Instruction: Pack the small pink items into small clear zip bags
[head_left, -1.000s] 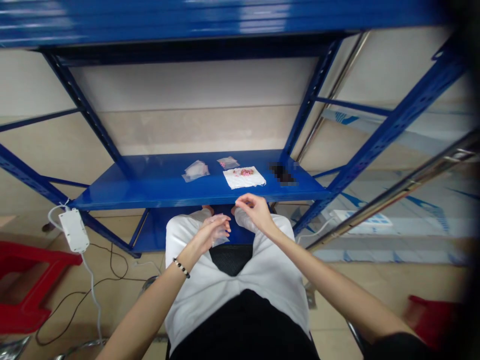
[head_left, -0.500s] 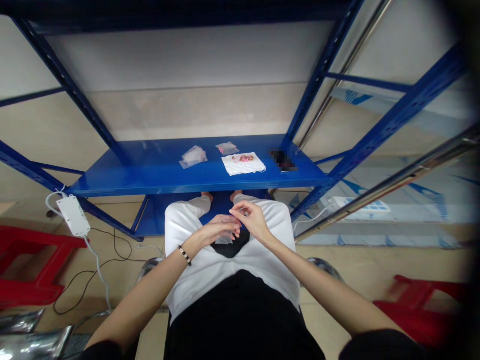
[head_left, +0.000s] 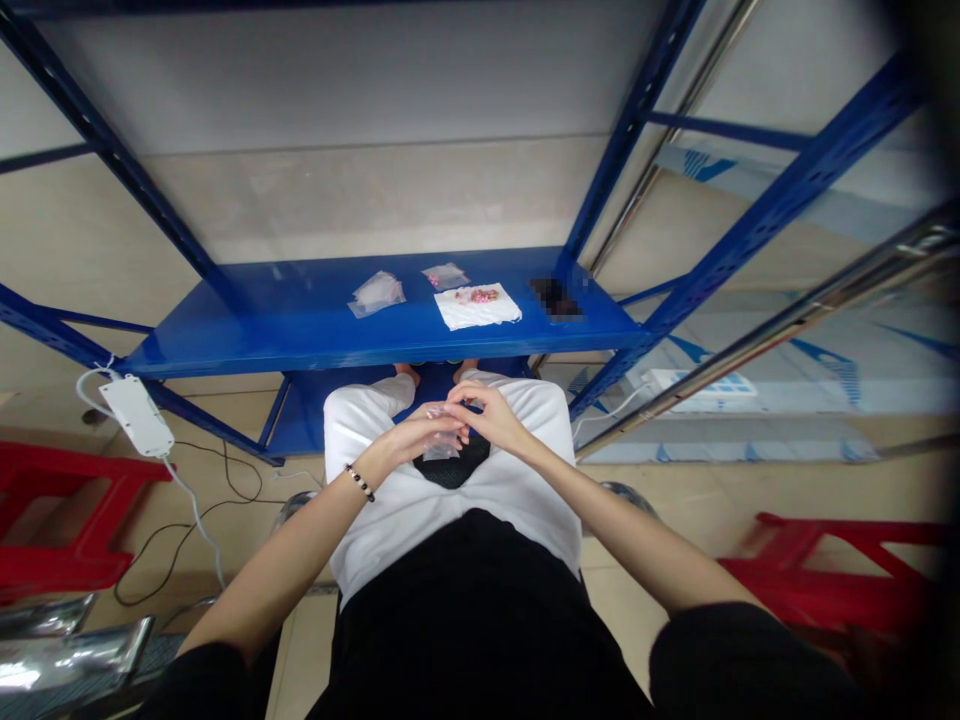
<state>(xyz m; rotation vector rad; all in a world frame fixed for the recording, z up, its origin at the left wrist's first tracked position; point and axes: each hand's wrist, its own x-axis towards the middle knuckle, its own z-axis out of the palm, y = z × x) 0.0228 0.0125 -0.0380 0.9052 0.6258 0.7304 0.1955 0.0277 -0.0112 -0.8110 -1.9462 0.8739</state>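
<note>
Over my lap, my left hand [head_left: 421, 432] holds a small clear plastic bag [head_left: 441, 446], which hangs below its fingers. My right hand [head_left: 491, 414] meets it from the other side, its fingertips pinched together at the bag's upper part. Whether a small item lies between those fingertips is too fine to make out. In front of my knees, on the blue shelf [head_left: 277, 325], lies a white cloth or paper [head_left: 478, 313] bearing pink beads [head_left: 484, 296]. Behind it rests a clear bag with pink pieces [head_left: 445, 275]. A stack of clear bags [head_left: 377, 293] sits to the left.
A dark, pixelated object [head_left: 556, 298] lies at the shelf's right end. The white power strip [head_left: 137, 415] hangs by the left post, with cables on the floor. Red stools [head_left: 67, 520] stand on both sides. A metal pole [head_left: 780, 320] slants past on the right.
The whole view has shifted slightly, so the shelf appears higher and further left. My right fingertips have come closer to my left hand and the bag.
</note>
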